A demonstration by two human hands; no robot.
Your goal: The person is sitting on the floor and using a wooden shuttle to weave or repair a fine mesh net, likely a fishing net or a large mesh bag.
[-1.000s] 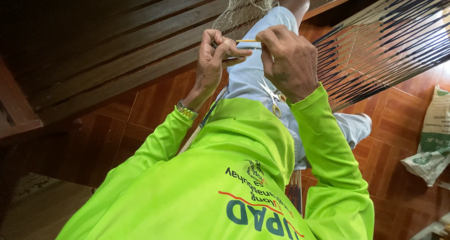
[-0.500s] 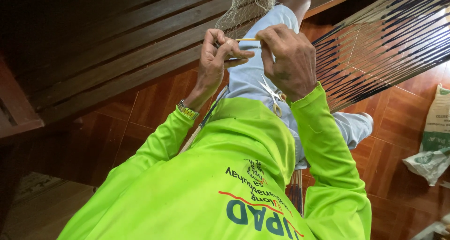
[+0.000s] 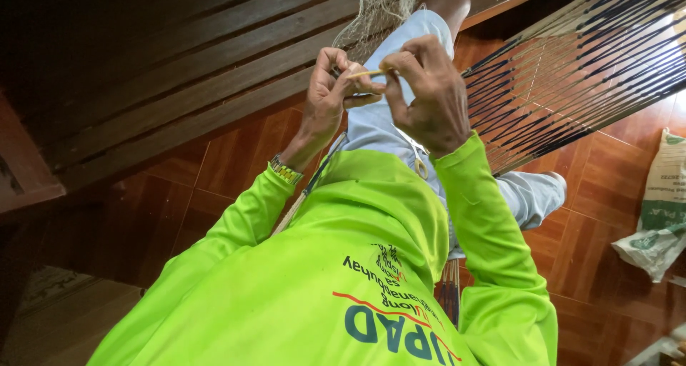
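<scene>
Wooden slat wall (image 3: 179, 87): one, dark, filling the upper left; its lower edge meets the floor near the hands.

Tiled floor (image 3: 236, 159): one, red-brown, open on the left beside the sleeve and on the right between the leg and the sack.

Lime-green long-sleeved shirt (image 3: 343, 266): one, taking up the lower middle, both sleeves running up to the hands.

Strung frame of dark cords (image 3: 572, 73): one, slanting across the upper right, just beside the right hand but apart from it.

Light blue trousers (image 3: 529, 194): one pair, bent knee reaching toward the right edge.

Printed sack (image 3: 661, 209): one, slumped at the right edge, well apart from the hands.

Pale net (image 3: 379, 9): one, hanging from the top edge down to the hands.

Right hand (image 3: 429, 98): one, fingers curled in, thumb and forefinger pinched on the right end of the stick.

Left hand (image 3: 332, 94): one, closed round the stick's left end; fingertips touch the right hand's.

Wristband (image 3: 286, 172): one, on the left wrist.

Thin yellow stick (image 3: 366, 73): one, lying nearly level between both hands, just under the net.
</scene>
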